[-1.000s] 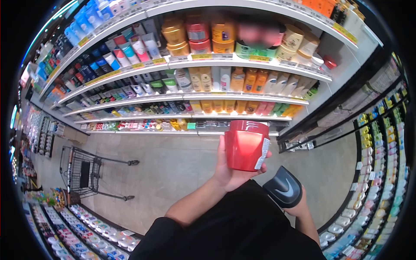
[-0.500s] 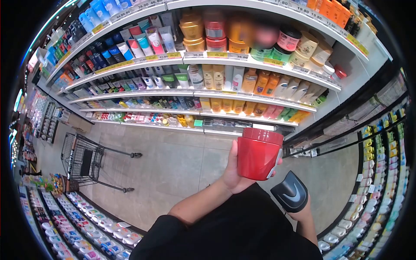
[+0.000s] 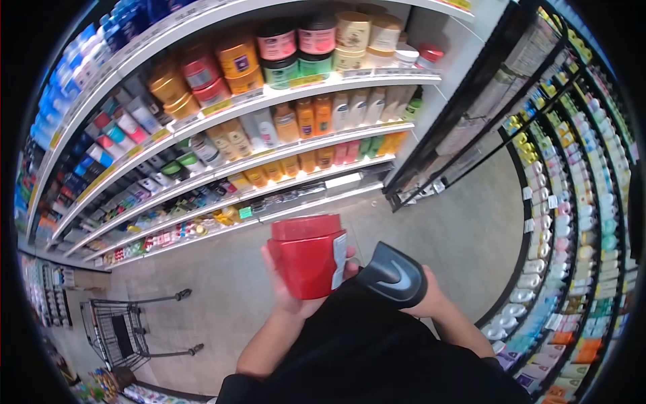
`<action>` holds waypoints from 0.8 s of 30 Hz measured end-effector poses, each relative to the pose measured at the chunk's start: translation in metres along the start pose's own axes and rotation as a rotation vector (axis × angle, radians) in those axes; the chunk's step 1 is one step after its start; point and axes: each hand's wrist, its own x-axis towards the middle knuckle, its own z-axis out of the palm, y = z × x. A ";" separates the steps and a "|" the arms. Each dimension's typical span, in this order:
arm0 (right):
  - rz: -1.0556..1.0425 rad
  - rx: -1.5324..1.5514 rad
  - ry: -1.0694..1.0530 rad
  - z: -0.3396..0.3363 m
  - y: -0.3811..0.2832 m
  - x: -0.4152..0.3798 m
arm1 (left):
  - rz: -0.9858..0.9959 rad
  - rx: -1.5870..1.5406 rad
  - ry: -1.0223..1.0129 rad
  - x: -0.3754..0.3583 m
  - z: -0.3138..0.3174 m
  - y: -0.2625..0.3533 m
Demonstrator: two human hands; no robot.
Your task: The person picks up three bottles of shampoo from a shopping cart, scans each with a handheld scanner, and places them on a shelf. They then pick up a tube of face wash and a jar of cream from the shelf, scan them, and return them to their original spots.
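Note:
A large red jar [image 3: 303, 262] with a ridged red lid is held upright in front of me. My left hand [image 3: 295, 304] wraps around it from below and behind, with fingertips showing at the right side. A whitish label [image 3: 339, 259] runs down the jar's right side. My right hand [image 3: 425, 296] grips a black and grey handheld barcode scanner [image 3: 393, 276], its handle mostly hidden. The scanner's front end points left at the label side, close to the jar and my left fingertips.
Ahead stand curved-looking shelves [image 3: 269, 101] packed with jars, bottles and tubes. A black shopping cart [image 3: 124, 330] is on the floor at lower left. Another stocked shelf [image 3: 538, 269] lines the right side, beyond a dark rack frame [image 3: 447, 121].
My view has swung right, so the shelves and cart appear shifted left. The jar has turned to show more of its label. The scanner has come up closer to the jar.

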 end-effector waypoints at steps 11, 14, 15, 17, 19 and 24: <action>0.029 0.073 0.056 -0.032 0.004 0.024 | -0.015 0.103 0.209 0.038 0.007 -0.018; 0.057 0.135 0.074 -0.050 0.015 0.034 | -0.038 0.122 0.164 0.058 0.001 -0.026; 0.070 0.095 0.061 -0.057 0.021 0.037 | -0.039 0.139 0.167 0.065 0.000 -0.030; 0.045 0.087 0.066 -0.070 0.037 0.044 | -0.045 0.177 0.173 0.083 -0.001 -0.037; 0.024 0.084 0.066 -0.089 0.055 0.051 | -0.029 0.160 0.187 0.104 0.000 -0.049; 0.146 0.278 -0.152 -0.144 0.098 0.073 | 0.033 0.237 0.359 0.153 0.007 -0.081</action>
